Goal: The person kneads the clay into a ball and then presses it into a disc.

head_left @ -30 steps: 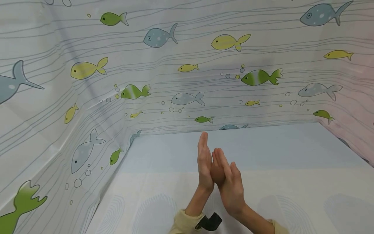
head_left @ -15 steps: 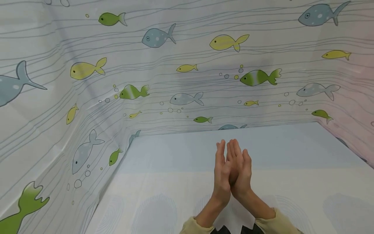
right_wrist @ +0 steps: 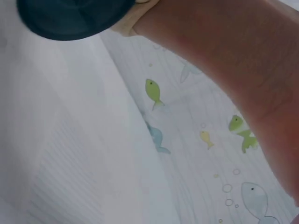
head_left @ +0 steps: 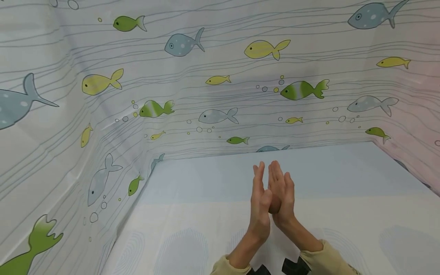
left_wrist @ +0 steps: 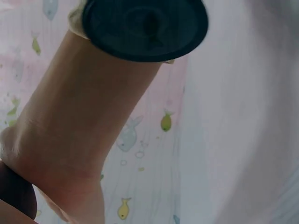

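A smooth brown ball (head_left: 274, 205) sits between the palms of both hands, above the table. My left hand (head_left: 260, 209) stands upright on one side, its fingers straight and pointing away. Opposite it, the right hand (head_left: 284, 200) faces it with straight fingers, its palm against the ball. The left palm and thumb base cover part of the ball in the head view. At the lower left corner of the left wrist view, the ball (left_wrist: 17, 191) appears as a dark curve beside skin. The right wrist view shows a forearm (right_wrist: 224, 51) but not the ball.
Below the hands lies a pale table cover (head_left: 192, 214) with a blue band at the far side. Fish-printed sheeting (head_left: 220, 95) walls in the back and both sides. Dark round wrist mounts (left_wrist: 147, 28) sit at the light yellow cuffs (head_left: 317, 254).
Both hands have moved right with the ball from one second ago. Over the last half second the palms have shifted slightly against each other, and more of the ball shows.
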A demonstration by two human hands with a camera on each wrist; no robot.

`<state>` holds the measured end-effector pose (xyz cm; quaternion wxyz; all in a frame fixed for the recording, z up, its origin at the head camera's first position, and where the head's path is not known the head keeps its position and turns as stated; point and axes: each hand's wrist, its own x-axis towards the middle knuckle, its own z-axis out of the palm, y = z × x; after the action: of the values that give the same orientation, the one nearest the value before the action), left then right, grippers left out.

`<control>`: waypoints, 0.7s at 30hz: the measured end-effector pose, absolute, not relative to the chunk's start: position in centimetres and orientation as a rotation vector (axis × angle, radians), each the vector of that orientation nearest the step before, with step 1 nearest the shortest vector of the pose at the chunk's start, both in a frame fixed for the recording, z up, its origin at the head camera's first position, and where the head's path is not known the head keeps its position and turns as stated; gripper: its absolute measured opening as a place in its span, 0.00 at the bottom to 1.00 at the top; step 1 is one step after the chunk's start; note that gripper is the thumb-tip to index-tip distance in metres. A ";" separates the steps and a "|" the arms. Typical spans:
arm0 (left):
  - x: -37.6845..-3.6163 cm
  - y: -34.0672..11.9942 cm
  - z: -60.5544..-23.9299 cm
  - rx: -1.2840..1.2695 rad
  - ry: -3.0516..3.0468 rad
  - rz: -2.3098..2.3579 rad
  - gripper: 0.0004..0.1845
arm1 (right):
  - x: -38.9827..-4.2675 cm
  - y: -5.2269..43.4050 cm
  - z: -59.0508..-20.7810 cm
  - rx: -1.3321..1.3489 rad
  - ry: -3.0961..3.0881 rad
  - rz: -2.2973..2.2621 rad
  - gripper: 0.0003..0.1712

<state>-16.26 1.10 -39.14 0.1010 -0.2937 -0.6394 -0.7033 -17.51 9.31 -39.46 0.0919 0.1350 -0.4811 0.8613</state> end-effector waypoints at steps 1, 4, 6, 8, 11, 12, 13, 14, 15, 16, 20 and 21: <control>-16.3 1.0 -39.1 -0.867 -1.887 -2.063 0.33 | -17.5 9.3 -39.5 0.406 -1.439 2.570 0.41; -16.4 0.8 -38.9 -0.862 -1.876 -2.030 0.33 | -17.3 9.0 -39.7 0.402 -1.502 2.590 0.41; -16.6 0.6 -38.8 -0.851 -1.871 -2.002 0.34 | -17.0 8.6 -39.9 0.401 -1.560 2.592 0.42; -16.9 0.3 -38.7 -0.832 -1.868 -1.975 0.34 | -16.6 8.2 -40.0 0.397 -1.622 2.587 0.42; -17.5 -0.2 -38.7 -0.787 -1.844 -1.964 0.33 | -15.9 7.4 -40.0 0.399 -1.691 2.590 0.43; -17.8 -0.4 -38.8 -0.774 -1.828 -1.965 0.33 | -15.7 7.2 -39.9 0.413 -1.696 2.600 0.43; -18.1 -0.6 -38.9 -0.771 -1.806 -1.971 0.32 | -15.5 7.0 -39.7 0.423 -1.704 2.606 0.43; -18.4 -0.8 -39.0 -0.765 -1.784 -1.986 0.32 | -15.4 6.8 -39.6 0.432 -1.708 2.614 0.43; -18.6 -1.0 -39.0 -0.753 -1.763 -2.003 0.32 | -15.3 6.6 -39.5 0.446 -1.707 2.621 0.43; -18.9 -1.1 -39.1 -0.739 -1.748 -2.014 0.31 | -15.1 6.5 -39.4 0.465 -1.701 2.630 0.43; -19.8 -2.0 -39.1 -0.617 -1.735 -2.041 0.31 | -14.6 6.0 -39.0 0.523 -1.704 2.635 0.40; -20.0 -2.3 -39.0 -0.572 -1.738 -2.044 0.31 | -14.4 5.9 -39.0 0.540 -1.703 2.638 0.39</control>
<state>-19.98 -2.26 -38.96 0.1977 -0.2044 -0.6212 -0.7303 -14.40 5.89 -39.00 -0.0224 0.1695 -0.5343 0.8278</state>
